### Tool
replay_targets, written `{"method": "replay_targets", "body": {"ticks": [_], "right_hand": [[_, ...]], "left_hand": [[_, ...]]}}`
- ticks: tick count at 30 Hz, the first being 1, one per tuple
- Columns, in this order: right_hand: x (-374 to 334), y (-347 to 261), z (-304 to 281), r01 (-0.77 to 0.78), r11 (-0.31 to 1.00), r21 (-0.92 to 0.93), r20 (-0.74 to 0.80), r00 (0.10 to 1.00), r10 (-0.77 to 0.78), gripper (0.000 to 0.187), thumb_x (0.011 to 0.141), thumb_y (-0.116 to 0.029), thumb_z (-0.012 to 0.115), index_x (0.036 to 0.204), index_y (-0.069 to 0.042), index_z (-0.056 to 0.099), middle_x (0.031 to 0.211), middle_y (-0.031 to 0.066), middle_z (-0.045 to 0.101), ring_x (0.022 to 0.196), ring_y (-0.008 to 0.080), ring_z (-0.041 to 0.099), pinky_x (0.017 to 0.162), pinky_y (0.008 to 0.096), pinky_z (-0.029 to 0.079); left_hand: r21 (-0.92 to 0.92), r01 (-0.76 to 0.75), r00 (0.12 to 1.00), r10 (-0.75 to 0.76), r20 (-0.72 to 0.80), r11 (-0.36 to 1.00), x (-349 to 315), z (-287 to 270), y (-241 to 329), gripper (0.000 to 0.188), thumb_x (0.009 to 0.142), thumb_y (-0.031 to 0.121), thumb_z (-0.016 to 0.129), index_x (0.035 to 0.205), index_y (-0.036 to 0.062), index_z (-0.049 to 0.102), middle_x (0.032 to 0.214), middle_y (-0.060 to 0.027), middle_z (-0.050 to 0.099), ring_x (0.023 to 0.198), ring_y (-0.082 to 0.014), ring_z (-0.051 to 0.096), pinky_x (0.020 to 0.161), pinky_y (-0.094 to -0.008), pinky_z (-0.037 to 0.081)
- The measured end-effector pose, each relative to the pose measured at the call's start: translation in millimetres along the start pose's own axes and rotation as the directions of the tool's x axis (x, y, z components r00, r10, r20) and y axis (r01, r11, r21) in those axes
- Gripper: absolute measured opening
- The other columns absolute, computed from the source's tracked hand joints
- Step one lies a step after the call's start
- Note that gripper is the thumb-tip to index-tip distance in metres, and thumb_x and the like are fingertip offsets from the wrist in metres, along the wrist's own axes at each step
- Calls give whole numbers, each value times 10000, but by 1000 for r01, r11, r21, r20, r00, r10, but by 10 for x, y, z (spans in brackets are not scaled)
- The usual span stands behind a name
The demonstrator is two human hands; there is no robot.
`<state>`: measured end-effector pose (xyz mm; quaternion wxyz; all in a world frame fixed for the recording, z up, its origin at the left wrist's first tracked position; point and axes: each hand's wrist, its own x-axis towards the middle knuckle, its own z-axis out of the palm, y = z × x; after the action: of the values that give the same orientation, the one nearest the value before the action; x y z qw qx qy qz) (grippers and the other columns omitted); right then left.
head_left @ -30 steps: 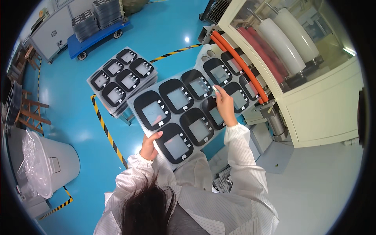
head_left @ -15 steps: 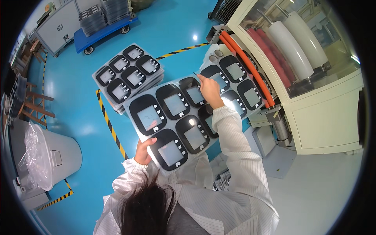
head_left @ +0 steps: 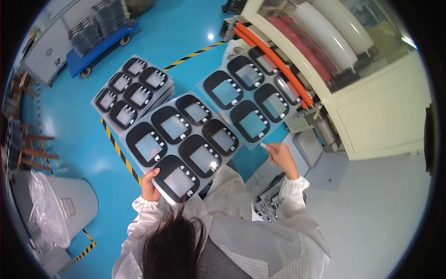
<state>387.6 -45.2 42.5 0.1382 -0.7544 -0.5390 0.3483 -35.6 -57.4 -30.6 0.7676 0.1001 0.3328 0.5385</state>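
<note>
My left hand (head_left: 150, 185) grips the near-left edge of a clear plastic sheet (head_left: 175, 148) printed with several black rounded-square frames, its thumb on top. The sheet lies tilted in front of me. Beyond its right edge, close by and with a narrow gap at the near end, a similar printed sheet (head_left: 236, 106) comes out from under the orange rollers. My right hand (head_left: 283, 159) is closed in a pinch around a small pale-tipped tool (head_left: 263, 145), just off the near corner of that second sheet. The tool's exact kind is hidden by the fingers.
A stack of printed sheets (head_left: 132, 93) stands ahead to the left. The machine with orange rollers (head_left: 274, 65) is at right. A blue cart (head_left: 100, 49) carries more stacks. A white bin (head_left: 76, 209) with clear film and a wooden stool (head_left: 35, 151) stand at left.
My right hand has moved from the far end of the line between the sheets to their near end. The held sheet has shifted left, and a gap now shows beside it.
</note>
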Motion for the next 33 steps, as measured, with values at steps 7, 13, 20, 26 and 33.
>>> {"method": "replay_targets", "body": {"ticks": [7, 13, 20, 26, 33], "right_hand": [[-194, 35, -135, -10, 769, 639, 121, 989, -87, 253, 958, -180, 515, 1042, -1, 674, 609, -16, 566, 559, 62, 520, 524, 201, 390], [-470, -129, -226, 13, 733, 680, 118, 985, -127, 263, 956, -187, 519, 1057, 8, 664, 615, -12, 563, 575, 59, 511, 549, 201, 395], [-525, -70, -446, -3, 865, 502, 186, 977, -104, 221, 963, -157, 521, 1026, -6, 671, 611, -4, 566, 564, 61, 515, 540, 209, 415], [539, -10, -601, 325, 915, 238, -427, 881, -203, 287, 968, -173, 519, 1202, -28, 599, 621, -13, 545, 561, 71, 493, 531, 223, 406], [1707, -610, -488, 474, 847, -241, -526, 670, -524, 291, 937, -137, 524, 1212, -115, 613, 722, 135, 618, 613, 243, 595, 595, 315, 464]], "left_hand": [[47, 163, 986, -164, 35, 986, 629, 377, -413, 376, 867, 141, 579, 1204, -24, 552, 1131, -125, 637, 1013, -234, 624, 915, -344, 490], [-39, 141, 955, -126, 268, 989, 1172, 1124, -816, 439, 944, 334, 563, 1245, 18, 516, 1205, -92, 603, 1091, -221, 589, 958, -379, 468], [-32, 134, 970, -124, 207, 990, 1287, 1351, -892, 412, 868, 85, 631, 1255, 28, 501, 1173, -91, 598, 1069, -218, 592, 942, -358, 471], [-27, 122, 969, -113, 219, 992, 1205, 1211, -770, 453, 824, 1, 603, 1263, 20, 489, 1146, -89, 604, 1055, -222, 594, 915, -359, 484], [-99, 181, 977, -168, 130, 978, 1067, 1007, -726, 226, 801, -30, 576, 1018, 32, 592, 901, -36, 619, 805, -157, 619, 709, -289, 486]]}}
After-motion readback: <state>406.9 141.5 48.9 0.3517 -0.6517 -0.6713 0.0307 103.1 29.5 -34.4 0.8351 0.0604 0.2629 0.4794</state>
